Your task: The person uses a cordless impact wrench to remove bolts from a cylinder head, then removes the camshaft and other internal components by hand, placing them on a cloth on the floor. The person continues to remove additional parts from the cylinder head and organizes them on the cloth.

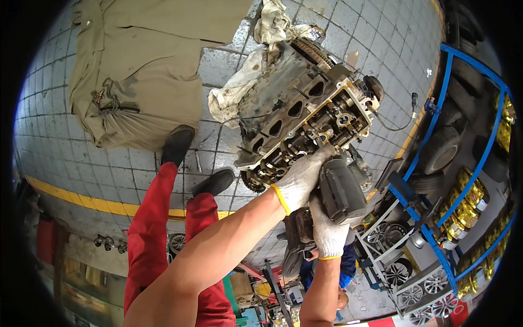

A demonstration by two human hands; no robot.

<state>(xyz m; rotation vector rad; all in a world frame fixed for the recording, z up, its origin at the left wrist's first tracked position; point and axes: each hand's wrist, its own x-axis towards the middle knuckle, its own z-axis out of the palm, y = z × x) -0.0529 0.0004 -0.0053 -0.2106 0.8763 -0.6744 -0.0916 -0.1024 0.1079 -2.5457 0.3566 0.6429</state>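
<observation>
Workshop floor: grey square tiles [218, 65], with dark grime in the joints, spread beneath you.
Your right hand: the gloved right hand [329, 234] is wrapped around the underside of a dark power tool [343, 191]; most of its fingers are hidden behind the tool.
Your left hand: the gloved left hand [302, 177] reaches to the tool's front end, over the engine; you cannot tell from this view whether its fingertips pinch the tool or only steady it.
Tool direction: its long axis slants away from you, front end toward the engine's open top, blunt rear toward you and a little right.
Engine: the engine [305, 117] lies on the floor ahead of you, its long axis running from near left to far right, open top facing you.
Possible trouble: a slanted tool could slip off and knock exposed metal parts; left fingertips so near the front end could get nipped.
Around the engine: a stained rag [226, 103] tucks against its left side; a cable [400, 129] curls off its right end.
Farther out: khaki cloth [152, 49] left, blue rack [402, 186] right.
</observation>
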